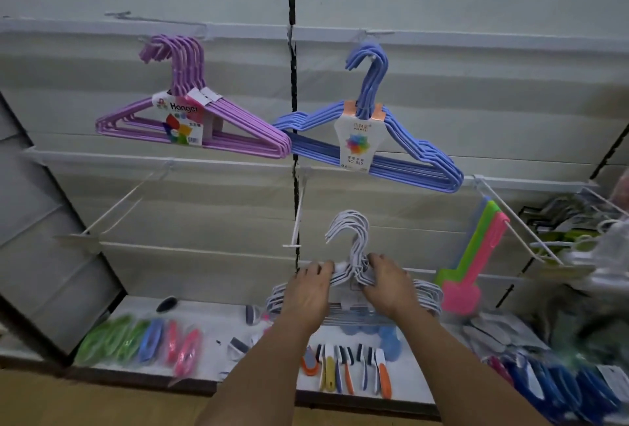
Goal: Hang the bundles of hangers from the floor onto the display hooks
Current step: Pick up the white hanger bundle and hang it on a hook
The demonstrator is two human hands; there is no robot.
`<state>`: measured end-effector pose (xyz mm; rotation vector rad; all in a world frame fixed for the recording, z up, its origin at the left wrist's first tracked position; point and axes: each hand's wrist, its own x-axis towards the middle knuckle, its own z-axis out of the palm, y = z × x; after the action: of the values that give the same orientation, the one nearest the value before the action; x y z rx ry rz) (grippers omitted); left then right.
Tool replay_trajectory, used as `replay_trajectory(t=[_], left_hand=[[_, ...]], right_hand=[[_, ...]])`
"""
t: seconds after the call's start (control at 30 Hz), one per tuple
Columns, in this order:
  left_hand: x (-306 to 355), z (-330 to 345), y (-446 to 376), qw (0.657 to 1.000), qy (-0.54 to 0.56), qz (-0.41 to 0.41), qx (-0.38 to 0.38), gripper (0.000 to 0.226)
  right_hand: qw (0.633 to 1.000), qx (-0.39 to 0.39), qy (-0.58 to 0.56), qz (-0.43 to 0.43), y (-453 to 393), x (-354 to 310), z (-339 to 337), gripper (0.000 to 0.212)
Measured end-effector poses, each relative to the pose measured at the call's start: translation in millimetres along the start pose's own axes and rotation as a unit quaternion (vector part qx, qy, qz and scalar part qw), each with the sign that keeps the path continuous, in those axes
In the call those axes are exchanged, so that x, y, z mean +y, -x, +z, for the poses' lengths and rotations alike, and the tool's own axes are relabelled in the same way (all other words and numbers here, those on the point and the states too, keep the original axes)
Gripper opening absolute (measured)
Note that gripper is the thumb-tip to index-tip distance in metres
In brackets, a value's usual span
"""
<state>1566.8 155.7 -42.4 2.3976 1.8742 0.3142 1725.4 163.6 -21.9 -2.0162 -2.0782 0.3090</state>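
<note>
Left hand and right hand curl their fingers round the shoulders of a white hanger bundle at 6 o'clock; its hooks rise between the fingertips; purple bundle hangs at 10 o'clock, blue bundle at 12

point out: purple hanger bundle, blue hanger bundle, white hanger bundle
purple hanger bundle [238, 126], head view, on the right shoulder bars.
blue hanger bundle [422, 153], head view, on the right shoulder bars.
white hanger bundle [354, 225], head view, on the hook tops above both hands.
</note>
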Motion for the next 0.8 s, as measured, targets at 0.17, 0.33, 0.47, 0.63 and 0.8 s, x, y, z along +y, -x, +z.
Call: replay_trajectory(t=[0.17,0.33,0.47,0.63,0.8], left_hand=[[2.3,-27.1,-6.0,0.999,0.007,0.008,0.037,0.040],[7.8,-61.5,-13.6,0.996,0.059,-0.017,0.070,0.020],[14.7,-106.1,-26.2,0.987,0.088,-0.049,0.123,0.008],[20.3,-166.3,-43.2,0.978,0.105,-0.039,0.177,0.010],[19.0,-223.6,-59.1,0.972,0.058,-0.023,0.228,0.018]], right_hand=[[0.999,0.048,-0.008,0.012,-1.0,-12.1,-23.6,0.042],[0.997,0.069,-0.035,-0.008,2.7,-28.1,-58.8,0.035],[0.989,0.124,-0.058,-0.057,-1.9,-39.5,-103.1,0.028],[0.971,0.215,0.072,-0.079,-4.0,-52.6,-156.9,0.061],[0.940,0.302,0.151,-0.038,-3.8,-62.3,-196.2,0.049]])
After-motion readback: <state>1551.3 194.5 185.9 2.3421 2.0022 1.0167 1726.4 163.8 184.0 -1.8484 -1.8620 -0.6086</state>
